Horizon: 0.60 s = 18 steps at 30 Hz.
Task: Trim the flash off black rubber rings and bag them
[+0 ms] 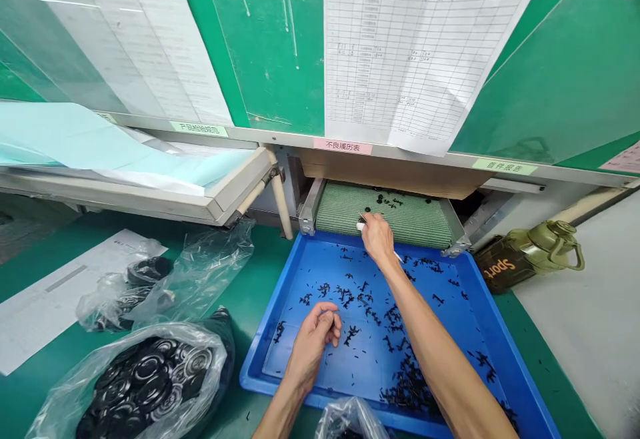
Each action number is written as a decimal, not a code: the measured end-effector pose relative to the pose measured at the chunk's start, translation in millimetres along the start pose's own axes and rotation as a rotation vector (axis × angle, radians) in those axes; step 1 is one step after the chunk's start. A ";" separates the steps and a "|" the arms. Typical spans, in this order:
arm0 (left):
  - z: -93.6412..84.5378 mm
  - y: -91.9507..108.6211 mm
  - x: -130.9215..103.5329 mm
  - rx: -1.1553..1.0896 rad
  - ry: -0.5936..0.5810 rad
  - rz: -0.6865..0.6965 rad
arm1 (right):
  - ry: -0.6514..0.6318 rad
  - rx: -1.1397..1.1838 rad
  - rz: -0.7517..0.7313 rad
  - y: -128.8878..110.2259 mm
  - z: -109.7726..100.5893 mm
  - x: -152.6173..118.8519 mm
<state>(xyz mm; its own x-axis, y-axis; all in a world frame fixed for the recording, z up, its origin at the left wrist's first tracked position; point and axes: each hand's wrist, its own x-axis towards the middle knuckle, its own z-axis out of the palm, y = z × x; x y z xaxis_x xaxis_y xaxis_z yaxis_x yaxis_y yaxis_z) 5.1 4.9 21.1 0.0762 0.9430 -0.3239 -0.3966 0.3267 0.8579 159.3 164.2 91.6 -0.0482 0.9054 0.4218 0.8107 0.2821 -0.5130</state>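
My right hand (379, 235) reaches over the far edge of the blue tray (345, 359) to the front of a green ribbed conveyor belt (340, 209). Its fingers are closed around a slim tool, mostly hidden, whose white end (398, 257) sticks out behind the hand. A small black part lies by the fingertips. My left hand (319, 332) hovers above the tray's left half with curled fingers; whatever they hold, if anything, is hidden. Small black branched pieces (413, 382) are scattered across the tray, heaped thickest at the near right. More small black parts (393, 202) sit on the belt.
An open plastic bag of black ring-shaped parts (150, 379) stands at the left, near smaller clear bags (125, 292) and a paper sheet (65, 285). Another clear bag (350, 419) is at the tray's near edge. A green bottle (530, 255) lies at the right. Cardboard (390, 172) overhangs the belt.
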 end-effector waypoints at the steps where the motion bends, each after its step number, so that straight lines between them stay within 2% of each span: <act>1: 1.7 3.6 -0.3 -0.043 -0.010 -0.004 | -0.010 0.006 -0.021 -2.5 -0.3 -3.4; 3: 7.0 12.7 0.5 -0.114 -0.011 0.013 | -0.053 0.031 -0.081 -8.0 -4.1 -20.8; 6: 17.1 25.5 3.8 -0.164 -0.019 0.062 | -0.179 0.143 -0.181 -18.3 -15.8 -63.3; 10: 27.2 28.2 3.1 -0.113 -0.120 0.060 | -0.302 0.247 -0.184 -31.2 -35.7 -114.8; 15: 30.7 18.8 -11.1 -0.067 -0.187 -0.030 | -0.404 0.205 -0.148 -38.6 -60.5 -142.6; 18: 31.9 16.8 -19.2 -0.110 -0.207 -0.051 | -0.432 0.270 -0.154 -38.7 -73.6 -153.3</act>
<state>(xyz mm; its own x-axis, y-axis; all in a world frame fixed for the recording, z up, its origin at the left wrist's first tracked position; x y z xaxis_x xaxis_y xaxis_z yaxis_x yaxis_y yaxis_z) 26.1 -5.7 54.5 0.2802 0.9219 -0.2677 -0.4836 0.3764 0.7902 178.3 -8.9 101.9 -0.4368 0.8792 0.1904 0.5989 0.4421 -0.6677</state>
